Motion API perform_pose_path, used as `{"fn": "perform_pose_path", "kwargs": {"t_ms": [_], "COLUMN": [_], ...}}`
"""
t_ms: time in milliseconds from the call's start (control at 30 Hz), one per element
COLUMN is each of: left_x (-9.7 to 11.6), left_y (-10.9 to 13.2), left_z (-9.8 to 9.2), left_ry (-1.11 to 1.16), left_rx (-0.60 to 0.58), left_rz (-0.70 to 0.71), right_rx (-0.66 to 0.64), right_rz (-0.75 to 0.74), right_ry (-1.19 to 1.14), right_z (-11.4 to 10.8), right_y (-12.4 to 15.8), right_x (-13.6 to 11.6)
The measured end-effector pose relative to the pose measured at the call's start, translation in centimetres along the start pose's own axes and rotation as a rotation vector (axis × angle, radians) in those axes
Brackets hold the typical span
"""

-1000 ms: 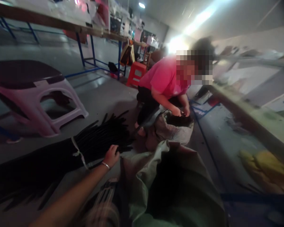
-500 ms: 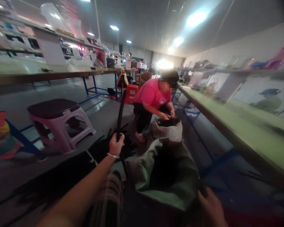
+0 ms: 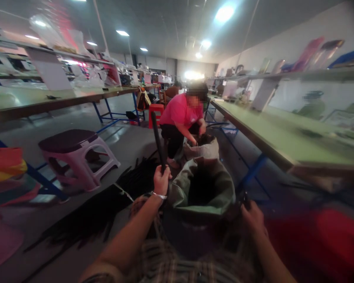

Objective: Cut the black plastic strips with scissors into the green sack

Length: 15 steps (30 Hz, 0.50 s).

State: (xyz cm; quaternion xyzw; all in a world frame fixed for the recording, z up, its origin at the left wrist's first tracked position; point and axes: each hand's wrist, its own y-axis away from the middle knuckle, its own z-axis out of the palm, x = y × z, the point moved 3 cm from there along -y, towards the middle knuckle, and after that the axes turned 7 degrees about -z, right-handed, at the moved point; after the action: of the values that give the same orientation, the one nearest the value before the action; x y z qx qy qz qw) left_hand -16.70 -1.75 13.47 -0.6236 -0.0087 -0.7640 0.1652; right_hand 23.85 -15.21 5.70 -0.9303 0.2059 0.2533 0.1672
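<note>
My left hand [image 3: 161, 181] is closed around the lower part of a long black strip [image 3: 157, 137], which stands nearly upright above the fist. Just right of it is an open greenish-grey sack [image 3: 227, 184], its inside dark with black contents. On the right side of the sack, my right hand [image 3: 253, 215] is closed on a small dark object [image 3: 246, 199], too blurred to name. A bundle of similar black strips [image 3: 97, 212], tied with a pale cord [image 3: 123, 192], lies on the floor left of my knee.
A co-worker in a pink top [image 3: 177, 110] bends over a second, whitish sack [image 3: 208, 148] ahead. A stool with a dark seat [image 3: 69, 141] stands left. Long workbenches run along the left [image 3: 85, 96] and right [image 3: 271, 141]. Something red [image 3: 321, 239] lies low at right.
The view has shifted right and down. My left hand, with the black strip, is closer to the sack. My right hand has lifted beside the sack, and a dark object shows in it.
</note>
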Motion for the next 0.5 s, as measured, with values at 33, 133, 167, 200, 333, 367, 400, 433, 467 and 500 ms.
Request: {"fn": "perform_pose_path", "kwargs": {"t_ms": [33,133,167,200,333,367,400,433,467,500], "left_x": [-1.4,-6.3,-8.0,-9.6,-14.5,-15.1,-15.5,-15.7,-15.8,-15.7], "left_y": [1.5,7.0,8.8,10.5,14.8,15.2,15.4,15.5,15.7,15.9], "left_z": [0.7,2.3,2.4,2.4,1.0,0.5,0.0,-0.6,-1.0,-1.4], "left_ry": [-0.043,-0.197,-0.249,-0.302,-0.433,-0.431,-0.434,-0.443,-0.459,-0.481], "left_rx": [-0.03,-0.119,-0.14,-0.167,-0.264,-0.244,-0.214,-0.187,-0.166,-0.151], "left_rz": [-0.031,-0.093,-0.112,-0.135,-0.284,-0.304,-0.316,-0.328,-0.341,-0.353], "right_rx": [0.035,0.09,0.095,0.097,0.043,0.032,0.003,-0.019,-0.047,-0.07], "right_rz": [-0.001,-0.072,-0.1,-0.118,-0.055,-0.011,0.029,0.059,0.068,0.073], "right_ry": [-0.001,-0.035,-0.074,-0.126,-0.39,-0.456,-0.516,-0.565,-0.598,-0.624], "right_z": [-0.4,-1.2,-1.2,-1.1,1.3,2.1,2.8,3.4,3.9,4.2], "right_y": [0.3,1.8,2.6,3.5,8.5,9.8,11.0,12.0,12.9,13.6], "right_x": [-0.1,-0.9,-1.3,-1.8,-3.4,-3.7,-3.8,-3.9,-3.9,-3.9]}}
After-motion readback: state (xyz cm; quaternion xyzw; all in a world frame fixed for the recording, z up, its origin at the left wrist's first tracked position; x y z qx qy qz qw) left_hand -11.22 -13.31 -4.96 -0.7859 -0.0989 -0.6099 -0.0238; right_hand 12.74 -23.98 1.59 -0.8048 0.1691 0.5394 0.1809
